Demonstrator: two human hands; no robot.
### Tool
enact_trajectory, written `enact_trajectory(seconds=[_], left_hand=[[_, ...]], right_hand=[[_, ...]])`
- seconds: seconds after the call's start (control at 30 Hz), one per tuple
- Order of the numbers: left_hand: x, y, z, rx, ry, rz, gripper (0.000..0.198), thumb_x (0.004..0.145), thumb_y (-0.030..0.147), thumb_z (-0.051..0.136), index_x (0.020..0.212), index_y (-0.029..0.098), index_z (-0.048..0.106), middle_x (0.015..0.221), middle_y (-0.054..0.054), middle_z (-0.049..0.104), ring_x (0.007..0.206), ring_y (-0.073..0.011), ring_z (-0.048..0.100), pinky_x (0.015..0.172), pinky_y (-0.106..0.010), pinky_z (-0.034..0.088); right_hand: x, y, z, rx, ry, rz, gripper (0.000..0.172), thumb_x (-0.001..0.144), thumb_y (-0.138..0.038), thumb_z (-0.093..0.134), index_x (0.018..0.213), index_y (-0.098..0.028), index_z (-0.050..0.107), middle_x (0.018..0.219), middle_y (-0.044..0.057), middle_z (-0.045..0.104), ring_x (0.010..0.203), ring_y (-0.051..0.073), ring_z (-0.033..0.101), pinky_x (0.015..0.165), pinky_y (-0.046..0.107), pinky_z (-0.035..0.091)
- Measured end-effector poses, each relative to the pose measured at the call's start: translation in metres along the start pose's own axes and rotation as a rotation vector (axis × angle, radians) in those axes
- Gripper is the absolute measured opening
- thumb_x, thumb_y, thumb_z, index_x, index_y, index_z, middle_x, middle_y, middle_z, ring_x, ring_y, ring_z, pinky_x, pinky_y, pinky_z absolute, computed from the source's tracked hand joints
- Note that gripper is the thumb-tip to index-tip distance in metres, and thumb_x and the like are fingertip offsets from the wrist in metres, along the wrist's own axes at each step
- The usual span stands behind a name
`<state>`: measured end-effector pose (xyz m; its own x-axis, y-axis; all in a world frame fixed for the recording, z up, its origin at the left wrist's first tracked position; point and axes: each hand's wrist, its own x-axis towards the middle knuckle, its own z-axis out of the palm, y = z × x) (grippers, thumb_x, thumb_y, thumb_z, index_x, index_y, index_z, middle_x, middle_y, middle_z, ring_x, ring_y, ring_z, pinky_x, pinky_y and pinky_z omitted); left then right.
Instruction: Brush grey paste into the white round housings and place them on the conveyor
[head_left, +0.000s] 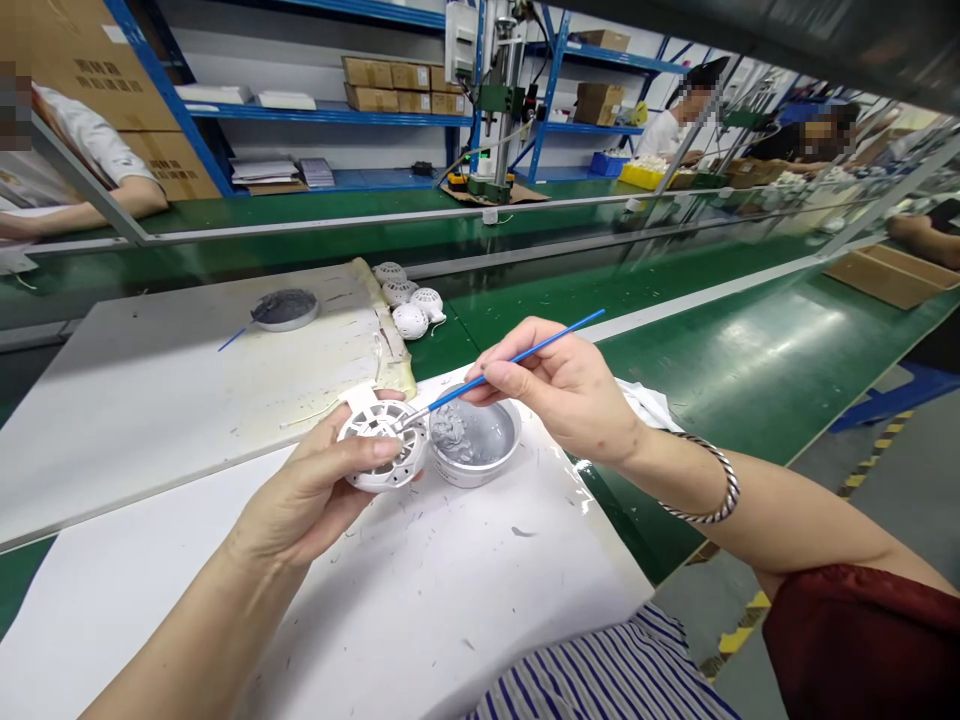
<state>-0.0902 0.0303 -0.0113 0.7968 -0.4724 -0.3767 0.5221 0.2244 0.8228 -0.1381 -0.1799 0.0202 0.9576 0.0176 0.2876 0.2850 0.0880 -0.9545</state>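
Observation:
My left hand (319, 475) is closed around a round white plastic housing (384, 470) with slotted openings, thumb across its face. A thin blue paintbrush (517, 358) is pinched in my right hand (559, 390). Its bristle end touches or hovers just over the face of the housing; I cannot tell which. Directly behind and to the right of the housing stands a white bowl (476, 475) of grey paste, partly covered by my right hand. White paper (480, 580) with grey smears lies under both.
On a white board (150, 400) at left are a dish of grey paste (285, 310) and a blue stick (232, 340). Several white housings (411, 320) sit beyond it on the green bench (675, 350). A drill press (495, 120) stands behind. Other people work left and far right.

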Motion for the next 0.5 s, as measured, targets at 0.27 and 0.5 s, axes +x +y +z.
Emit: enact_trajectory(seconds=[0.27,0.5], left_hand=[[-0.001,0.0,0.002,-0.015,-0.028,-0.003,0.047,0.048,0.009,0.074,0.093,0.019,0.067,0.085,-0.006,0.063,0.071,-0.0201,0.059,0.063,-0.035,0.057],[0.016,0.023,-0.036,0.082,0.154,0.176,0.054,0.046,0.006,0.076,0.098,0.017,0.063,0.09,-0.005,0.064,0.078,-0.02,0.062,0.068,-0.033,0.058]], right_hand=[[-0.003,-0.019,-0.009,-0.109,0.051,-0.137,0.01,0.085,-0.024,0.065,0.081,-0.018,0.059,0.08,-0.002,0.068,0.075,0.012,0.071,0.073,0.025,0.061],[-0.012,-0.024,-0.033,-0.189,0.179,-0.281,0.006,0.087,-0.022,0.064,0.084,-0.018,0.061,0.083,0.0,0.069,0.074,0.012,0.07,0.072,0.025,0.062]])
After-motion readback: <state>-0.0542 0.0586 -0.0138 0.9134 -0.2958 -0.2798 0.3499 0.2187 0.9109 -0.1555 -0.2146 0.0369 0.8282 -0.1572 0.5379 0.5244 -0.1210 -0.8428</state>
